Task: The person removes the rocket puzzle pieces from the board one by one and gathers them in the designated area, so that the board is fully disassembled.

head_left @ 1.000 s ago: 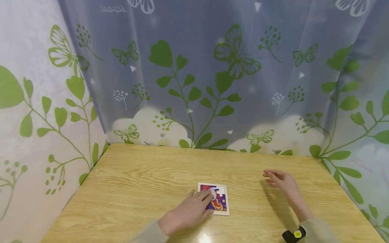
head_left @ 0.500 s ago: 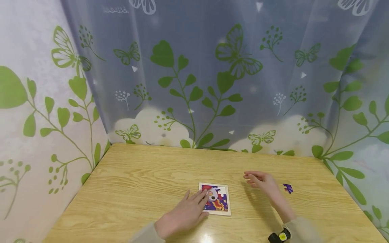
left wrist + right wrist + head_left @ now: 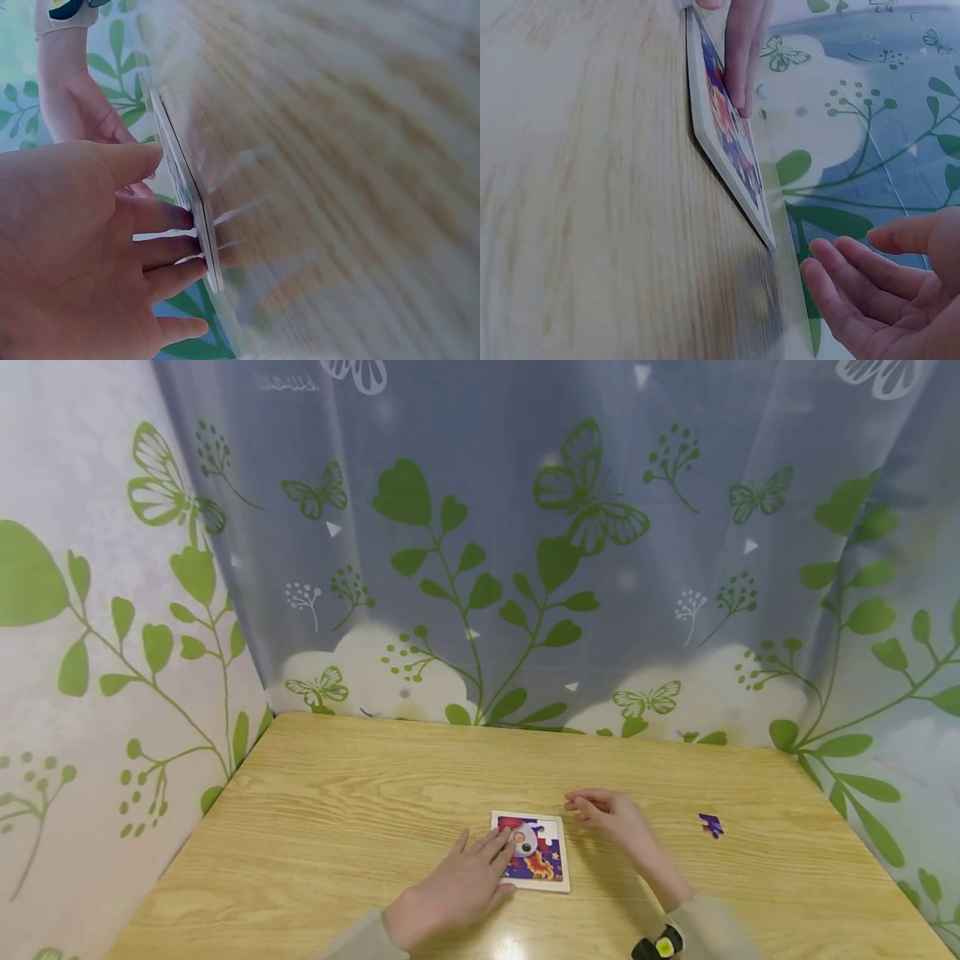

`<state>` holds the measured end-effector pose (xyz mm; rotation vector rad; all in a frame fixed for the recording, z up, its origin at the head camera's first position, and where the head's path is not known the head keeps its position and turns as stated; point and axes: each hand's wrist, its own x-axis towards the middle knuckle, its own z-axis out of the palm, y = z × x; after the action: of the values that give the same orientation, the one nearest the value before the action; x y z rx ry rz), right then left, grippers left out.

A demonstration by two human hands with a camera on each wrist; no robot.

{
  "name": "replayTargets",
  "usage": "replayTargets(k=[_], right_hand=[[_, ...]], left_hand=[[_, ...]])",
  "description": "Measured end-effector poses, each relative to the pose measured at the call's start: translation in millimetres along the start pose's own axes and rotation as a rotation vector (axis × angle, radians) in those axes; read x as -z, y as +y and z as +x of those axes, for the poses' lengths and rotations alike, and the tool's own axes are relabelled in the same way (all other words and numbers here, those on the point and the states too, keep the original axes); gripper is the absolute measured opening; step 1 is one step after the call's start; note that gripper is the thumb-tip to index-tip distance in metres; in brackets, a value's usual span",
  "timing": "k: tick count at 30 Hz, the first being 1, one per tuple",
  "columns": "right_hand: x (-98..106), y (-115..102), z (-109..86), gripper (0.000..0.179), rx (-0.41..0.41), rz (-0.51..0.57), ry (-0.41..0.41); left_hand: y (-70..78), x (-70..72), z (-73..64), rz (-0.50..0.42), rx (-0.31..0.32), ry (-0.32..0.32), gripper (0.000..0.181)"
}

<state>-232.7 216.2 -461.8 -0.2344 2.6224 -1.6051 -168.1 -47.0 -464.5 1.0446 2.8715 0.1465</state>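
Observation:
A small square jigsaw puzzle in a white frame [image 3: 556, 887] lies on the table, its picture purple, red and orange. At its top right corner a white gap [image 3: 549, 832] shows between the pieces. My left hand [image 3: 463, 878] rests on the puzzle's left side with fingers spread and fairly straight, covering part of the picture. Just beyond the frame's right edge hovers my right hand [image 3: 609, 818]. In the right wrist view the right hand [image 3: 889, 289] has loosely bent fingers and nothing between them.
A loose purple jigsaw piece [image 3: 711, 826] lies on the wooden table [image 3: 360, 777] to the right of my right hand. Patterned curtains [image 3: 480, 610] with leaves and butterflies stand along the table's back and sides. A black band [image 3: 657, 947] sits on the right wrist.
My right hand has moved left toward the puzzle, and the loose piece, hidden at first, now shows on the table. My left hand has shifted slightly left on the puzzle, uncovering more of it.

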Motion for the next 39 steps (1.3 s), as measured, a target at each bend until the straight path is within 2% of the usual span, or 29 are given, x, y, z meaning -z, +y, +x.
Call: replayTargets(k=[10, 19, 27, 39], right_hand=[[-19.7, -3.1, 2.3, 0.026, 0.022, -0.037, -0.038], [-27.4, -7.4, 0.8, 0.027, 0.079, -0.162, -0.071], [-33.6, -13.3, 0.2, 0.023, 0.038, -0.3, -0.033], [-37.1, -15.3, 0.7, 0.02, 0.043, -0.326, -0.013]], left_hand=[[-0.4, 2.5, 0.6, -0.029, 0.006, 0.001, 0.06], [-2.1, 2.7, 0.9, -0.055, -0.011, 0.022, 0.059], [-0.9, 2.2, 2.8, -0.037, -0.015, 0.049, 0.057], [0.5, -0.3, 4.9, 0.001, -0.013, 0.047, 0.057]])
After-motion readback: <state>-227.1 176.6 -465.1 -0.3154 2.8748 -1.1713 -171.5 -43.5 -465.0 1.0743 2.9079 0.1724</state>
